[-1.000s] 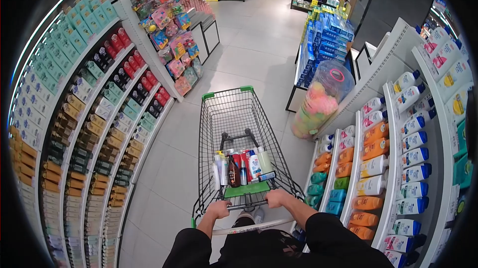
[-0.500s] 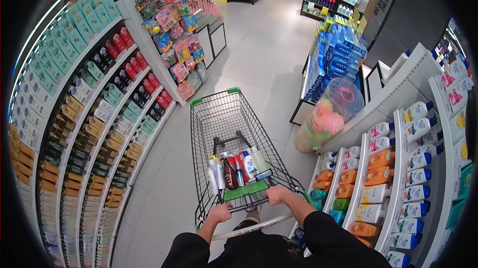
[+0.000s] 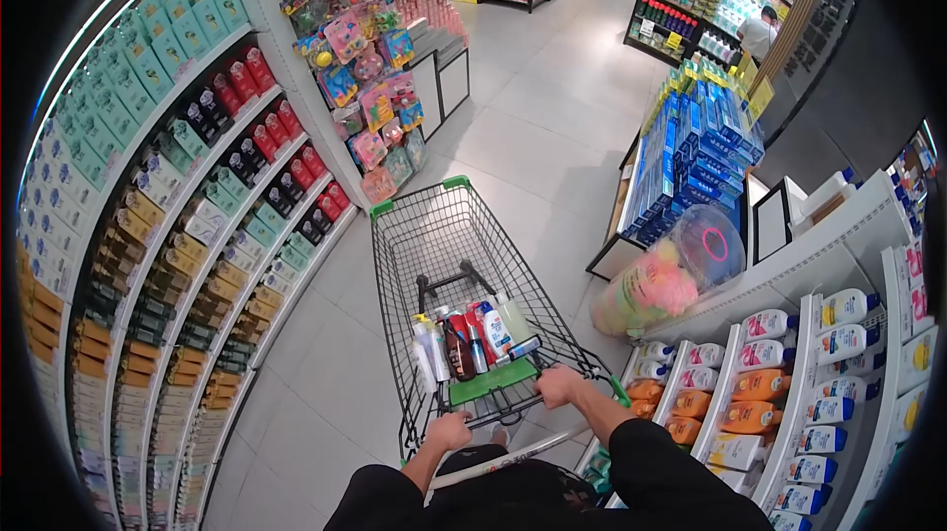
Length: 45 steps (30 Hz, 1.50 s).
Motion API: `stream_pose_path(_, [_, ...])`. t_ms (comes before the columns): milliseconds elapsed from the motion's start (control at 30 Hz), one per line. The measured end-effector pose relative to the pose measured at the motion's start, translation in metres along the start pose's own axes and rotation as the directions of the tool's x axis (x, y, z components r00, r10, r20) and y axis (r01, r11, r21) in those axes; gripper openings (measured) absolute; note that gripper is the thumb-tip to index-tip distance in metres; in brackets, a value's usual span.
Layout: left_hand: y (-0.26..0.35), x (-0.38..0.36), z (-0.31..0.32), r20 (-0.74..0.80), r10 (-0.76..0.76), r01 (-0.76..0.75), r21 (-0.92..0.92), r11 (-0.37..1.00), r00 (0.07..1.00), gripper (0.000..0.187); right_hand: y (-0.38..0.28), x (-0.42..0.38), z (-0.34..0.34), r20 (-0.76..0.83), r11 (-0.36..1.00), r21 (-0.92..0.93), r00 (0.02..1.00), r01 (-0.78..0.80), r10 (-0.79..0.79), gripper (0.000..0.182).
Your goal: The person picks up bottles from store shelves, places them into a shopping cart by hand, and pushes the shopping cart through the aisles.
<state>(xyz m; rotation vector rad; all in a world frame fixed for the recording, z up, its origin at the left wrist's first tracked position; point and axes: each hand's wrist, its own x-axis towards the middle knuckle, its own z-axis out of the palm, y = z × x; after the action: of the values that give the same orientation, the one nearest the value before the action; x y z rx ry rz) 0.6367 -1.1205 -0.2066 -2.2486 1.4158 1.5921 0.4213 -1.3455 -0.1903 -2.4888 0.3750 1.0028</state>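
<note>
A black wire shopping cart (image 3: 473,225) with green corner pieces stands in front of me. My left hand (image 3: 451,430) is closed on its near edge at the left. Further right, my right hand (image 3: 558,385) is wrapped round the same near edge, beside the green seat flap (image 3: 492,380). A pale curved bar (image 3: 513,456) crosses close to my body, behind both hands. In the basket, bottles and tubes stand packed together near me, among them a brown bottle (image 3: 460,354) and a white bottle with a blue cap (image 3: 496,332). The fingertips are partly hidden.
Shelves of boxed goods (image 3: 187,225) curve along the left, with a rack of hanging toys (image 3: 370,77) beyond. On the right are shampoo shelves (image 3: 755,383), a clear bin of bath puffs (image 3: 651,284) and stacked blue boxes (image 3: 695,156). Tiled floor (image 3: 538,127) runs ahead; a person (image 3: 760,33) is far right.
The cart and both hands have moved forward along the aisle. The bin, blue boxes and right shelves have shifted right and down in view. Both hands keep their grip.
</note>
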Motion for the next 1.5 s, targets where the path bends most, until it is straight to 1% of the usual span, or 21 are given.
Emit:
stream_pose_path(33, [0.001, 0.006, -0.002, -0.015, 0.004, -0.004, -0.016, 1.000, 1.000, 0.056, 0.005, 0.005, -0.004, 0.018, 0.999, -0.054, 1.000, 0.007, -0.006, 0.024])
stream_pose_path(67, [0.001, 0.012, -0.003, -0.014, 0.005, -0.005, -0.021, 1.000, 1.000, 0.056, 0.011, 0.008, -0.007, 0.022, 0.998, -0.057, 1.000, 0.006, -0.005, 0.024])
stream_pose_path(133, [0.005, 0.020, -0.013, -0.046, 0.002, -0.004, -0.057, 0.998, 0.999, 0.055, 0.020, 0.015, -0.017, 0.014, 0.983, -0.168, 0.997, 0.080, -0.079, 0.025])
stream_pose_path(233, [0.009, 0.028, -0.024, -0.067, -0.010, 0.005, -0.075, 0.997, 0.998, 0.054, 0.030, 0.024, -0.032, 0.033, 0.977, -0.193, 0.996, 0.090, -0.086, 0.026])
stream_pose_path(367, [0.014, 0.039, -0.034, -0.077, -0.034, 0.026, -0.097, 0.995, 0.996, 0.055, 0.048, 0.037, -0.045, 0.044, 0.985, -0.140, 0.994, 0.101, -0.095, 0.026])
stream_pose_path(433, [0.018, 0.042, -0.040, -0.084, -0.046, 0.037, -0.098, 0.994, 0.995, 0.054, 0.055, 0.042, -0.049, -0.023, 0.977, -0.152, 0.987, 0.152, -0.157, 0.021])
stream_pose_path(467, [0.019, 0.045, -0.042, -0.086, -0.051, 0.042, -0.098, 0.994, 0.995, 0.054, 0.059, 0.045, -0.052, -0.024, 0.976, -0.153, 0.986, 0.157, -0.163, 0.021])
stream_pose_path(533, [0.020, 0.051, -0.042, -0.110, -0.054, 0.041, -0.120, 0.992, 0.992, 0.054, 0.068, 0.052, -0.062, 0.064, 0.976, -0.149, 0.987, 0.157, -0.149, 0.027])
stream_pose_path(667, [0.030, 0.059, -0.046, -0.119, -0.083, 0.066, -0.140, 0.988, 0.989, 0.054, 0.089, 0.066, -0.070, 0.059, 0.969, -0.151, 0.980, 0.198, -0.191, 0.026])
stream_pose_path(767, [0.042, 0.068, -0.046, -0.143, -0.118, 0.089, -0.192, 0.977, 0.983, 0.054, 0.100, 0.066, -0.096, 0.087, 0.948, -0.188, 0.966, 0.258, -0.245, 0.025])
stream_pose_path(867, [0.048, 0.073, -0.049, -0.165, -0.149, 0.110, -0.225, 0.968, 0.975, 0.052, 0.107, 0.070, -0.118, 0.064, 0.942, -0.161, 0.956, 0.294, -0.288, 0.021])
stream_pose_path(933, [0.061, 0.077, -0.052, -0.130, -0.197, 0.169, -0.203, 0.965, 0.972, 0.054, 0.120, 0.075, -0.124, 0.064, 0.931, -0.144, 0.942, 0.334, -0.328, 0.021])
stream_pose_path(1000, [0.065, 0.084, -0.051, -0.177, -0.194, 0.152, -0.227, 0.962, 0.965, 0.051, 0.131, 0.082, -0.127, 0.058, 0.920, -0.160, 0.933, 0.359, -0.354, 0.021])
stream_pose_path(1100, [0.073, 0.085, -0.059, -0.135, -0.248, 0.205, -0.273, 0.940, 0.959, 0.053, 0.140, 0.096, -0.133, 0.084, 0.919, -0.159, 0.932, 0.362, -0.353, 0.020])
stream_pose_path(1200, [0.087, 0.091, -0.064, -0.101, -0.313, 0.267, -0.321, 0.909, 0.945, 0.053, 0.154, 0.108, -0.141, 0.120, 0.890, -0.186, 0.909, 0.416, -0.399, 0.021])
stream_pose_path(1233, [0.088, 0.094, -0.062, -0.122, -0.314, 0.259, -0.333, 0.907, 0.942, 0.053, 0.158, 0.112, -0.143, 0.141, 0.872, -0.198, 0.894, 0.447, -0.425, 0.021])
stream_pose_path(1300, [0.090, 0.099, -0.061, -0.134, -0.344, 0.276, -0.367, 0.888, 0.929, 0.052, 0.165, 0.121, -0.147, 0.122, 0.870, -0.201, 0.893, 0.449, -0.433, 0.021])
stream_pose_path(1333, [0.088, 0.092, -0.076, -0.134, -0.337, 0.269, -0.370, 0.889, 0.932, 0.052, 0.155, 0.123, -0.160, 0.141, 0.862, -0.204, 0.885, 0.464, -0.443, 0.021])
stream_pose_path(1367, [0.096, 0.090, -0.083, -0.134, -0.373, 0.302, -0.373, 0.877, 0.918, 0.050, 0.157, 0.126, -0.167, 0.172, 0.854, -0.223, 0.881, 0.470, -0.441, 0.020])
stream_pose_path(1433, [0.101, 0.096, -0.084, -0.129, -0.399, 0.322, -0.395, 0.860, 0.908, 0.050, 0.163, 0.132, -0.174, 0.215, 0.835, -0.249, 0.869, 0.490, -0.446, 0.019])
stream_pose_path(1500, [0.103, 0.100, -0.086, -0.127, -0.407, 0.326, -0.409, 0.852, 0.905, 0.050, 0.166, 0.140, -0.179, 0.200, 0.829, -0.240, 0.861, 0.506, -0.468, 0.020])
